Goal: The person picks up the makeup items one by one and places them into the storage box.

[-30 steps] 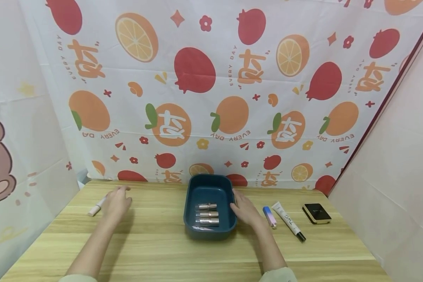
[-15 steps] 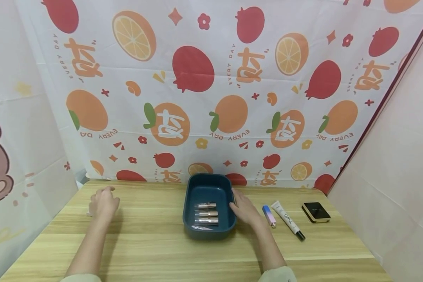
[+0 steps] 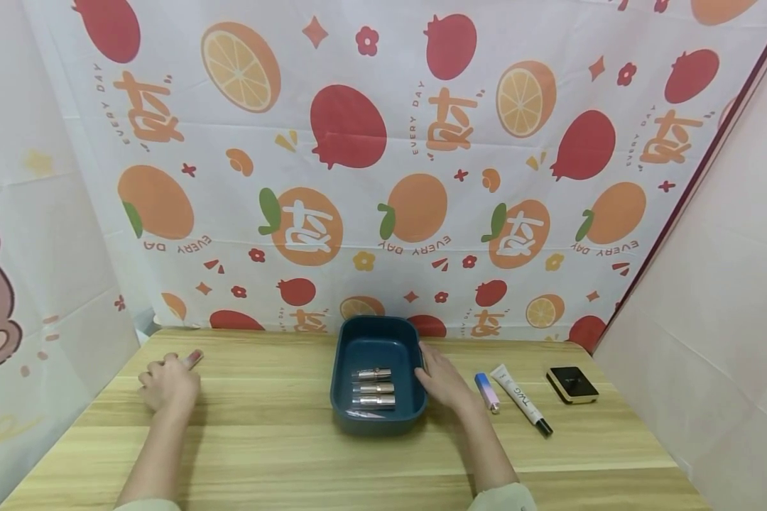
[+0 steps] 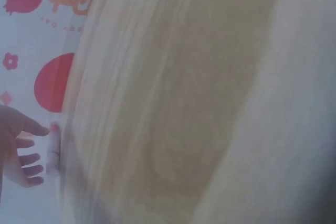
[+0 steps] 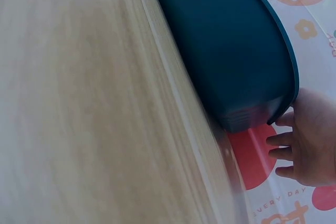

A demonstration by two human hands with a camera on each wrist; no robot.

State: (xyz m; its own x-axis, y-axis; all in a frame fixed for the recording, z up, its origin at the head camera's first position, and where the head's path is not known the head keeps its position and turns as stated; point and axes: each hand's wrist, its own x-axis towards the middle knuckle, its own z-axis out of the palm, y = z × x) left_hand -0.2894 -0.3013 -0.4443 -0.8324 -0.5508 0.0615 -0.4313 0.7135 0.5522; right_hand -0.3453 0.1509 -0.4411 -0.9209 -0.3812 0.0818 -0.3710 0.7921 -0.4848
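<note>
My left hand [image 3: 169, 385] is low over the left side of the table, fingers spread beside a slim lip gloss tube [image 3: 194, 358] with a reddish end. In the left wrist view the tube [image 4: 53, 150] shows whole, just past the thumb and fingertips of the left hand [image 4: 18, 148]. My right hand [image 3: 446, 377] holds the right wall of a dark blue bin [image 3: 378, 426], its thumb over the rim. The right wrist view has the right hand [image 5: 310, 142] at the rim's end, fingers outside, thumb hidden by the bin. Several lipsticks [image 3: 375, 388] lie inside the bin.
To the right of the bin lie a blue-and-pink lipstick [image 3: 487, 392], a white squeeze tube [image 3: 521, 399] with a black cap, and a black square compact [image 3: 573, 384]. A fruit-print cloth [image 3: 358, 213] hangs behind the wooden table [image 3: 307, 468].
My left hand has moved left and slightly nearer me, uncovering the far end of the lip gloss tube. The right hand and the bin have stayed in place.
</note>
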